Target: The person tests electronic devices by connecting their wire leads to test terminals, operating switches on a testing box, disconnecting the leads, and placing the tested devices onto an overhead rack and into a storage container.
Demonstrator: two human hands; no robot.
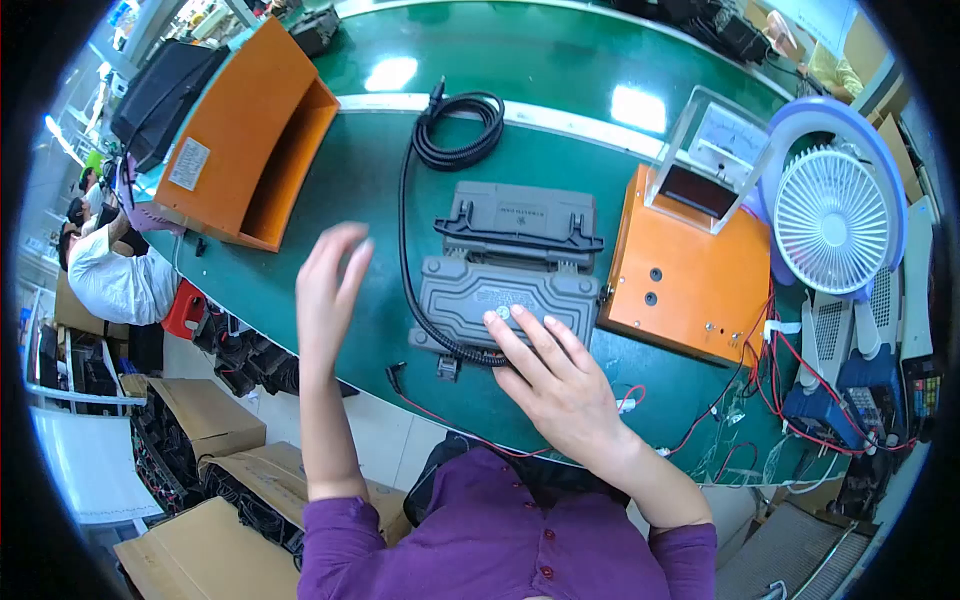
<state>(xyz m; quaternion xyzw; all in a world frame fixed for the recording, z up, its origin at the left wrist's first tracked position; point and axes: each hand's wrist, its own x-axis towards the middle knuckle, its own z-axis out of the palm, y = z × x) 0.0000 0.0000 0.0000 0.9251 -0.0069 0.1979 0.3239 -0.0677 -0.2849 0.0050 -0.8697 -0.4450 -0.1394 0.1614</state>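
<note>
A grey hard plastic case lies on the green bench in front of me, its ribbed part nearer me and a second part with a black handle bar behind. On the near part, my right hand rests with fingers spread, fingertips by a small round mark. A black corrugated cable runs from a coil behind the case, down its left side and along its near edge to below my right hand. My left hand is raised left of the cable, slightly blurred, its fingers apart and holding nothing.
Right of the case stands an orange box carrying a panel meter, beside a white and purple fan. Red and black wires trail there. An orange shelf box is at left. Cardboard boxes and a seated person are beyond.
</note>
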